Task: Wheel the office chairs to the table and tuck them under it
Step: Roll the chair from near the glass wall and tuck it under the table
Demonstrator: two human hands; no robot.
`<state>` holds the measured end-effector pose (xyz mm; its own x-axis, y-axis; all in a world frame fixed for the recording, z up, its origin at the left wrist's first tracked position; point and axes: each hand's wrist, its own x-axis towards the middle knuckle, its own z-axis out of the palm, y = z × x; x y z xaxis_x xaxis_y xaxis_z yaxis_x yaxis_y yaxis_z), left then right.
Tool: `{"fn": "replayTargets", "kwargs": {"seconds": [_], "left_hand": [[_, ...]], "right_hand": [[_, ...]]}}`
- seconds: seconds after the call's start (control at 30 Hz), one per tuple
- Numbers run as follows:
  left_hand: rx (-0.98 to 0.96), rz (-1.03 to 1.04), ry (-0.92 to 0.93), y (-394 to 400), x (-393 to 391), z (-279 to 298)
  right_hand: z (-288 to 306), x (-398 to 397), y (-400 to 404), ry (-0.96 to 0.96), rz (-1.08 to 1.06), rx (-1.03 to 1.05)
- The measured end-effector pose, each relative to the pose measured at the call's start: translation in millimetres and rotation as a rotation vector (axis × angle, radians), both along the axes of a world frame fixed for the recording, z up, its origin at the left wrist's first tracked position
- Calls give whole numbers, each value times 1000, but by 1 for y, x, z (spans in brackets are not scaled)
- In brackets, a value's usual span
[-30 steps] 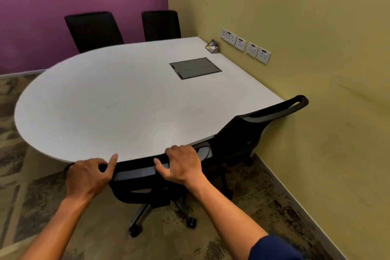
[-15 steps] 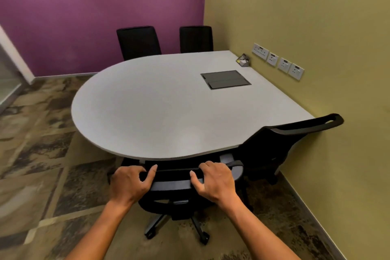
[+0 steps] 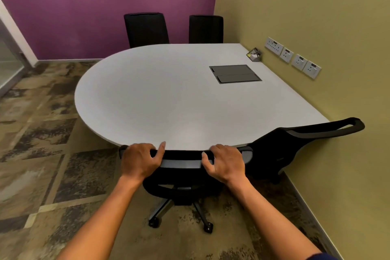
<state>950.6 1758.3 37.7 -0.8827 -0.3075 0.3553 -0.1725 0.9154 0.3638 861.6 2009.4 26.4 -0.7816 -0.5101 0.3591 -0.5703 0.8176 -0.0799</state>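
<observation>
A black office chair point(image 3: 181, 177) stands at the near edge of the white rounded table point(image 3: 168, 99), its seat hidden under the top and its back touching the rim. My left hand point(image 3: 139, 161) grips the left end of the chair's top rail. My right hand point(image 3: 226, 162) grips the right end. A second black chair point(image 3: 295, 141) sits at the table's right near edge, beside the wall. Two more black chairs point(image 3: 146, 28) point(image 3: 206, 28) are pushed in on the far side.
A yellow wall with wall sockets point(image 3: 294, 57) runs close along the right. A purple wall is behind the table. A grey cable hatch point(image 3: 235, 74) and a small card holder point(image 3: 254, 54) are on the table. Patterned carpet point(image 3: 42, 154) spreads out on the left.
The chair in my hands has rolled forward under the table edge. The view has swung left, showing more carpet and a glass partition.
</observation>
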Motion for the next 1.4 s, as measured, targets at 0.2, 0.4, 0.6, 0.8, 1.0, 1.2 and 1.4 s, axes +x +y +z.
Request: {"fn": "replayTargets", "kwargs": {"seconds": [0.2,0.4,0.6,0.8,1.0,1.2,1.4], "left_hand": [[-56,35,70,-41,-31,-5],[-92,75,122,-54,-59,-10],[-82,80,103,-40,-66,-9],[-73,122,72,-33,-68,-8],[-57,90,69,-36,-57,-14],[-13,31,0,-26,-19,-15],[-14,-11,113,-5,12,-9]], "right_hand": [[7,-14,-36,-3,17,-6],[6,-28,-50,11,31,-29],[3,-45,-37,40,26,-46],[-3,-56,-34,76,46,-60],[-10,-39,-38,61,24,-94],[-18,-4,-30,-22,-15,-47],[-7,21,-6,16,-63,-69]]}}
